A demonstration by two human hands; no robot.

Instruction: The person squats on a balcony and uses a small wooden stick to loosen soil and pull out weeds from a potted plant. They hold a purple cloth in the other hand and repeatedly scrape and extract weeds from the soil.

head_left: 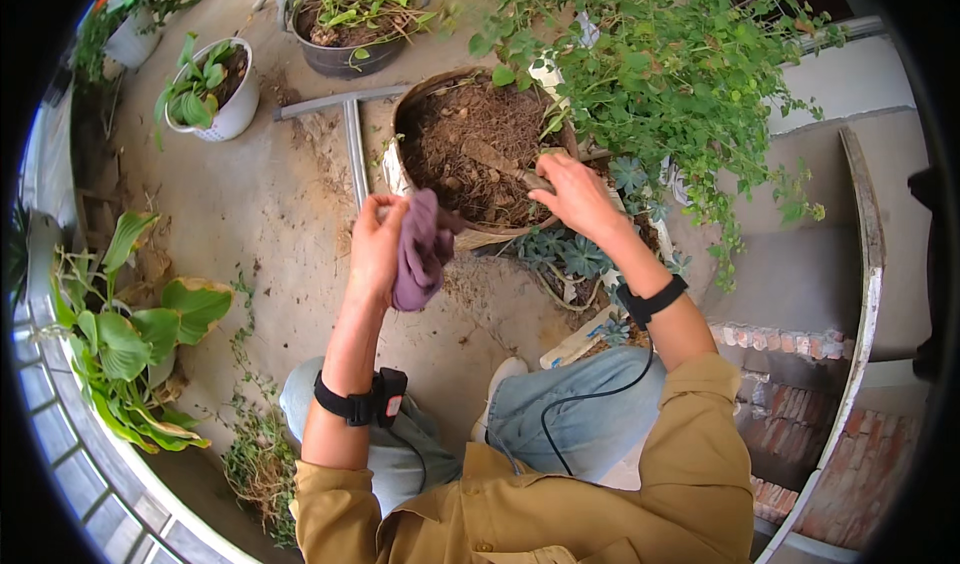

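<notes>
My left hand (379, 234) pinches a crumpled purple cloth (421, 252), which hangs down just outside the near-left rim of a large round planter (480, 240). Dark soil (442, 128) mixed with fibrous roots and clods fills the planter. On that soil lies a soil-caked hand trowel (487, 155), its blade pointing up and left. The fingers of my right hand (574, 189) are closed around the trowel's handle at the planter's right side. Part of the handle is hidden by the fingers.
Leafy vines (645, 61) spread over the planter's right side, with bluish succulents (574, 255) below. A metal frame (352, 144) lies on the concrete floor to the left. Further left stand a white pot (238, 110) and a broad-leaved plant (124, 346). A dark tub (352, 59) sits behind.
</notes>
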